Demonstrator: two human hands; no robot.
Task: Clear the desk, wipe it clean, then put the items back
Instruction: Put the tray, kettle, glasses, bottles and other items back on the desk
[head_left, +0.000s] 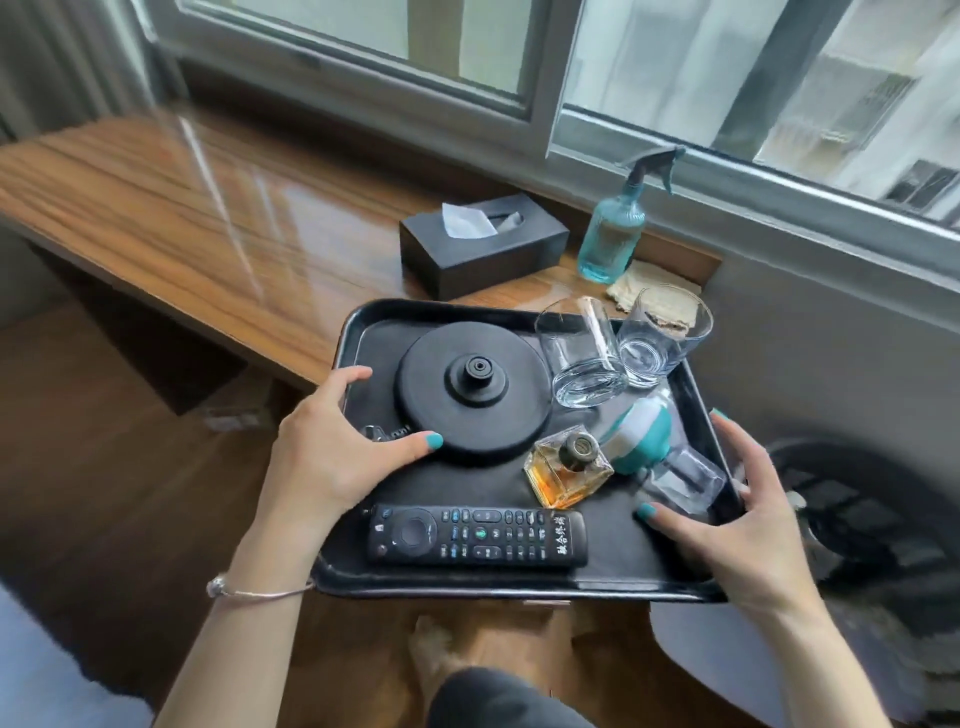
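The fingers of the left hand (332, 447) and of the right hand (748, 519) are hidden under the black tray (519, 584); only the thumbs are seen on top, so each hand is gripping one side edge of the tray. A small metal thing beside the left thumb cannot be identified. The bottle with the teal part (636, 439) is lying down and is hard to make out. The cloth (657, 296) is partly covered by the glasses.

The tray is held in front of the wooden desk (156, 208), its far edge over the desk corner. A window is seen behind, and a wooden floor below.

On the tray are counted one kettle base (470, 397), two glasses (582, 353), one perfume bottle (569, 465) and one remote control (478, 535). On the desk are left one tissue box (483, 247) and one spray bottle (615, 228).
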